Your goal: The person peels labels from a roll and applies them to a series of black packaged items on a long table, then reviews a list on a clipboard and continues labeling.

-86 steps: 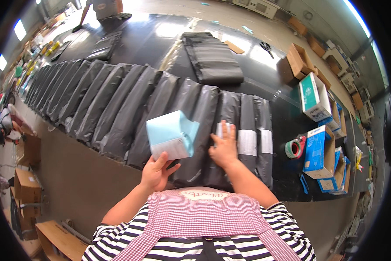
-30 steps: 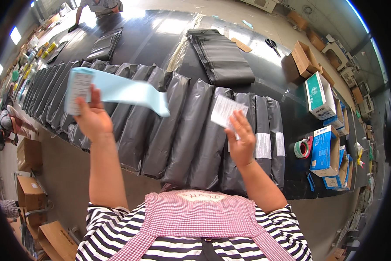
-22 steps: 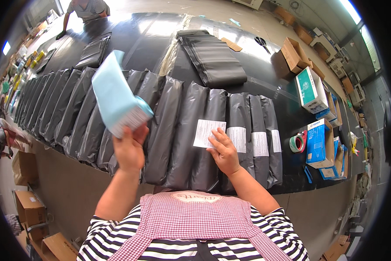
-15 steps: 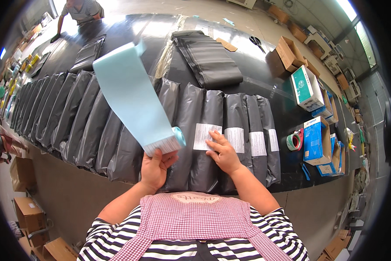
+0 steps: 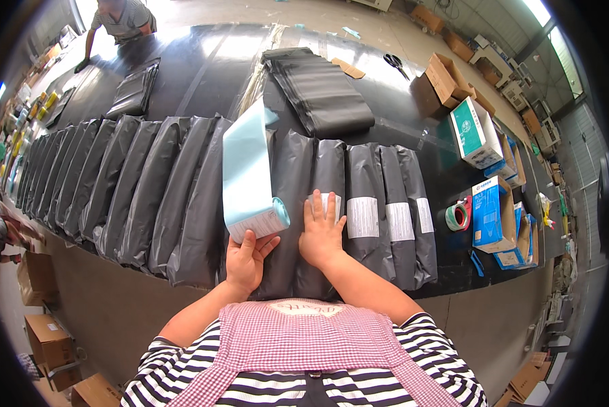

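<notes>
The left hand (image 5: pixel 245 266) pinches a label roll (image 5: pixel 247 166), seemingly for ready reach, as the right hand (image 5: pixel 323 241), grip spread flat, presses a white label (image 5: pixel 338 205) onto a parcel (image 5: pixel 330 163).

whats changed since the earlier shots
The right hand shifted left to the next black package, released its pinch on a white label and presses it there. The blue label strip now stretches forward from the left hand, still holding it. The labelled packages at right stayed put.
</notes>
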A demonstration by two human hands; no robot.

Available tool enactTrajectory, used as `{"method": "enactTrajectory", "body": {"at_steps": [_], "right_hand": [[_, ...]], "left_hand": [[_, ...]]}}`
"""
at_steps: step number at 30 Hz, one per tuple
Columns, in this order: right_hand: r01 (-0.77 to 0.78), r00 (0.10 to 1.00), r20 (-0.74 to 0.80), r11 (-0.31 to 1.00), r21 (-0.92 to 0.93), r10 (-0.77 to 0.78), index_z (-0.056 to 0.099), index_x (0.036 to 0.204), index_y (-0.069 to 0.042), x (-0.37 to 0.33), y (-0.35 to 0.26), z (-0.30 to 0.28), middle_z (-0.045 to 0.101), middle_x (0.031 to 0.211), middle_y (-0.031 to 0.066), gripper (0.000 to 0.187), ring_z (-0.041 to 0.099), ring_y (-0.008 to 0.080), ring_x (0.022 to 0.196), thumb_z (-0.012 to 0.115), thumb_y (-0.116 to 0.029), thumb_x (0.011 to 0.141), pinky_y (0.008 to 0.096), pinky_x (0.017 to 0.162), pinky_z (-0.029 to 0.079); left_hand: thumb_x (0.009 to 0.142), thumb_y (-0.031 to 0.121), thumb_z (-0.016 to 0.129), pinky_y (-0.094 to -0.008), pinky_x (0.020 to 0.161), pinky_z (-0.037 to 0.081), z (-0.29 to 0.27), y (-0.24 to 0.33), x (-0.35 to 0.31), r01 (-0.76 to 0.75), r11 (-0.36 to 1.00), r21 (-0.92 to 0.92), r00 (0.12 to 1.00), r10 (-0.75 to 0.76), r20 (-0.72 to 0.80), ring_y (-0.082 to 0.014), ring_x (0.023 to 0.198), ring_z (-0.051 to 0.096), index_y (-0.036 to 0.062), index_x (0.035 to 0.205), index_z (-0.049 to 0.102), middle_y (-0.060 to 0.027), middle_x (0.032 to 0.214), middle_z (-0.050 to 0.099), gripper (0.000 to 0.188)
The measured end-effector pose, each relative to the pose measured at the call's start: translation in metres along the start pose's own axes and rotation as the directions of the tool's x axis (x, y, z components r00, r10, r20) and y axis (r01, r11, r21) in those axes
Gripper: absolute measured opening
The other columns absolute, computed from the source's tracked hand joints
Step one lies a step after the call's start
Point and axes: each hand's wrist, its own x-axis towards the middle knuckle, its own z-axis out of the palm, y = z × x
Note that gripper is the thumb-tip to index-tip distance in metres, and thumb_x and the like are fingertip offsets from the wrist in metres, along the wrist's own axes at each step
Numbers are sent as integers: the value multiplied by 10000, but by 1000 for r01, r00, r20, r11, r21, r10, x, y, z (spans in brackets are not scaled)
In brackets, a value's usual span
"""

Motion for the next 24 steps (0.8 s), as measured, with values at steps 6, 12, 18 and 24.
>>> {"method": "enactTrajectory", "body": {"at_steps": [6,12,18,24], "right_hand": [[-23,1000,22,963,268,18,477,1468,-236,-6,36,-15,11,1665,128,761,33,485,1495,743,-256,755,510,1184,282],[36,998,-69,849,528,0,420,1503,-290,-13,70,-9,2,1664,136,850,281,454,1424,767,-201,732,491,1136,376],[-177,960,252,963,203,124,183,1589,-275,1,46,-51,-73,1654,174,1034,551,410,1207,766,-300,736,465,980,511],[117,990,-85,989,92,-109,480,1460,-217,-15,18,-80,367,1548,195,735,572,358,1219,765,-249,784,446,1002,481]], "left_hand": [[1029,242,549,-483,974,539,-2,2,0,51,998,24,998,-52,29,-290,1110,656,84,1319,468,-125,1253,627,339],[1004,219,609,-453,981,532,14,25,-6,147,987,67,989,-146,-16,-240,1109,640,67,1249,522,-94,1199,646,302],[961,239,679,-418,959,547,11,52,-5,93,960,265,996,-93,-15,-219,1116,630,17,1221,538,-100,1184,641,370],[948,346,690,-399,958,519,15,75,-13,192,959,208,977,-166,-135,-211,1073,634,8,1214,576,-106,1172,646,445]]}}
